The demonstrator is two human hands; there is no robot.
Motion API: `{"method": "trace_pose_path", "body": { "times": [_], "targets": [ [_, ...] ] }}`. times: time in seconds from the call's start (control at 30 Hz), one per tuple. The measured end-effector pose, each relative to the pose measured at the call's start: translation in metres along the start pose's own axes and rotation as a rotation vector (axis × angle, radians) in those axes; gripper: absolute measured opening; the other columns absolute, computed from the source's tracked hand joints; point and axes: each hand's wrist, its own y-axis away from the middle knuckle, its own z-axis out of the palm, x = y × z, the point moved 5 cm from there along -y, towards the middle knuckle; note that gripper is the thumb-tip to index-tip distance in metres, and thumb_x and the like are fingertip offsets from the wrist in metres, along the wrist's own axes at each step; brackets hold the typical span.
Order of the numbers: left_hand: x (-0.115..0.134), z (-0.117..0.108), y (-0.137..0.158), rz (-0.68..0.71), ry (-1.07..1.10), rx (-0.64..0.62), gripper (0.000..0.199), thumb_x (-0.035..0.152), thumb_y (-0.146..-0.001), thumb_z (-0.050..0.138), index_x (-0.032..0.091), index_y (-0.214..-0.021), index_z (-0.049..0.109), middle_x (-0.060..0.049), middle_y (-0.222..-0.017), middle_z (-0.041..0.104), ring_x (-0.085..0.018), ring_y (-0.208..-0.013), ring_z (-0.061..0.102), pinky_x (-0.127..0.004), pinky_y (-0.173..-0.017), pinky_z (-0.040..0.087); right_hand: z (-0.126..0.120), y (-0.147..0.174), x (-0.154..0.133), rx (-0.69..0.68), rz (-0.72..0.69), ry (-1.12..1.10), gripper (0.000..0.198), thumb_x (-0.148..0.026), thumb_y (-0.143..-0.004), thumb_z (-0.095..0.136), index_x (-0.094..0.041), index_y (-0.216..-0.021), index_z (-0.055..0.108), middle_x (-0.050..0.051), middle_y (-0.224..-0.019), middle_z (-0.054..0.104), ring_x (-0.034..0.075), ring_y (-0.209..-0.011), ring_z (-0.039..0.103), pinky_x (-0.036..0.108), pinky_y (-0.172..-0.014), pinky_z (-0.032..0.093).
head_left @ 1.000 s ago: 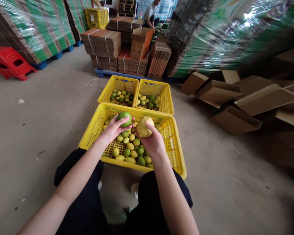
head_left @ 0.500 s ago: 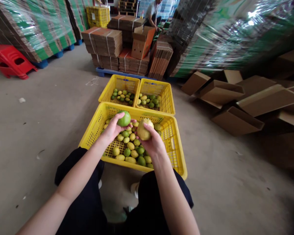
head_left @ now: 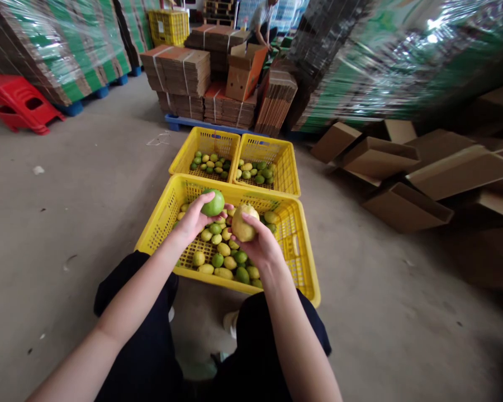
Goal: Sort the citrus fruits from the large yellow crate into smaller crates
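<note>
My left hand [head_left: 196, 219] is closed around a green lemon [head_left: 213, 204], its thumb on top and fingers underneath. Beside it, my right hand [head_left: 263, 241] grips a pale yellow lemon [head_left: 245, 223] with the thumb across its upper side. Both fruits are held up over a large yellow crate [head_left: 307, 251] in front of my knees. Inside that crate lie several loose yellow and green lemons [head_left: 223, 249], partly hidden by my hands. The fingertips of the two hands are close together.
Two smaller yellow crates [head_left: 203, 134] [head_left: 291, 162] with lemons adjoin the far side. Behind them, bundled flat cardboard [head_left: 176, 70] sits on a blue pallet [head_left: 175, 123]. Open cardboard boxes [head_left: 379, 159] lie at right, a red stool [head_left: 20, 103] at left. A person [head_left: 260, 22] works far back.
My right hand has shifted slightly to the left and tilted the yellow lemon a little. The left hand keeps the green lemon almost still.
</note>
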Motion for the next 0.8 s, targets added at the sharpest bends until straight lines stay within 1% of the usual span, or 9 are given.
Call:
{"method": "trace_pose_path", "body": {
  "times": [0.1, 0.23, 0.33, 0.43, 0.5, 0.57, 0.67, 0.73, 0.8],
  "targets": [
    [0.0, 0.0, 0.0, 0.002, -0.003, -0.007, 0.044, 0.053, -0.067, 0.074, 0.016, -0.088, 0.062, -0.007, -0.073, 0.072, -0.017, -0.064, 0.063, -0.029, -0.064, 0.048, 0.0, 0.001, 0.0, 0.014, 0.009, 0.012, 0.025, -0.027, -0.068, 0.08, -0.019, -0.088, 0.066, 0.0, -0.075, 0.071, 0.013, -0.06, 0.066, 0.021, -0.049, 0.053],
    [0.0, -0.001, 0.001, -0.008, -0.004, 0.006, 0.043, 0.053, -0.068, 0.072, 0.016, -0.087, 0.062, -0.006, -0.073, 0.071, -0.017, -0.064, 0.062, -0.029, -0.063, 0.047, 0.001, 0.001, 0.001, -0.009, 0.003, 0.025, 0.026, -0.028, -0.069, 0.079, -0.02, -0.09, 0.065, 0.0, -0.076, 0.07, 0.013, -0.062, 0.065, 0.021, -0.05, 0.052],
    [-0.002, -0.003, 0.0, -0.002, 0.024, 0.056, 0.039, 0.051, -0.069, 0.071, 0.017, -0.087, 0.061, -0.006, -0.076, 0.071, -0.017, -0.067, 0.061, -0.028, -0.061, 0.045, 0.001, 0.001, 0.001, -0.002, -0.018, 0.016, 0.026, -0.027, -0.07, 0.079, -0.021, -0.091, 0.065, 0.0, -0.076, 0.07, 0.014, -0.062, 0.065, 0.022, -0.048, 0.051],
    [-0.002, -0.008, -0.001, 0.029, 0.072, 0.147, 0.034, 0.048, -0.072, 0.069, 0.018, -0.085, 0.06, -0.007, -0.082, 0.072, -0.019, -0.076, 0.064, -0.026, -0.058, 0.044, -0.003, 0.0, 0.0, 0.078, -0.058, -0.017, 0.029, -0.027, -0.068, 0.079, -0.022, -0.094, 0.066, -0.001, -0.079, 0.071, 0.015, -0.064, 0.065, 0.024, -0.048, 0.051],
    [-0.002, -0.01, -0.002, 0.043, 0.102, 0.201, 0.029, 0.044, -0.073, 0.068, 0.019, -0.084, 0.059, -0.007, -0.086, 0.071, -0.019, -0.083, 0.065, -0.024, -0.055, 0.042, -0.005, 0.0, -0.003, 0.107, -0.101, -0.043, 0.029, -0.026, -0.068, 0.08, -0.022, -0.094, 0.067, -0.002, -0.082, 0.071, 0.016, -0.069, 0.065, 0.025, -0.052, 0.053],
    [-0.002, -0.011, -0.003, 0.032, 0.123, 0.225, 0.025, 0.04, -0.074, 0.068, 0.019, -0.084, 0.059, -0.006, -0.088, 0.071, -0.02, -0.088, 0.066, -0.023, -0.056, 0.044, -0.004, 0.0, -0.005, 0.074, -0.147, -0.078, 0.027, -0.026, -0.069, 0.079, -0.021, -0.094, 0.069, -0.001, -0.086, 0.072, 0.018, -0.079, 0.067, 0.027, -0.063, 0.056],
    [-0.003, -0.009, -0.002, -0.023, 0.149, 0.209, 0.021, 0.035, -0.078, 0.062, 0.018, -0.09, 0.063, -0.007, -0.091, 0.071, -0.022, -0.092, 0.067, -0.026, -0.066, 0.052, -0.004, -0.001, -0.007, 0.006, -0.175, -0.128, 0.025, -0.029, -0.071, 0.076, -0.02, -0.093, 0.07, 0.003, -0.092, 0.073, 0.021, -0.096, 0.068, 0.029, -0.08, 0.057],
    [-0.005, -0.005, -0.002, -0.057, 0.164, 0.16, 0.023, 0.03, -0.078, 0.055, 0.016, -0.094, 0.065, -0.008, -0.091, 0.072, -0.024, -0.095, 0.068, -0.032, -0.073, 0.055, -0.006, -0.003, -0.007, -0.002, -0.197, -0.137, 0.02, -0.029, -0.071, 0.075, -0.021, -0.088, 0.069, 0.003, -0.09, 0.073, 0.022, -0.098, 0.068, 0.03, -0.083, 0.057],
    [-0.008, -0.001, -0.002, -0.077, 0.171, 0.109, 0.026, 0.028, -0.077, 0.052, 0.014, -0.093, 0.066, -0.009, -0.089, 0.072, -0.026, -0.093, 0.069, -0.035, -0.076, 0.056, -0.007, -0.004, -0.008, 0.005, -0.244, -0.133, 0.016, -0.03, -0.07, 0.074, -0.023, -0.081, 0.065, 0.001, -0.087, 0.071, 0.021, -0.095, 0.068, 0.03, -0.08, 0.057]
  ]
}}
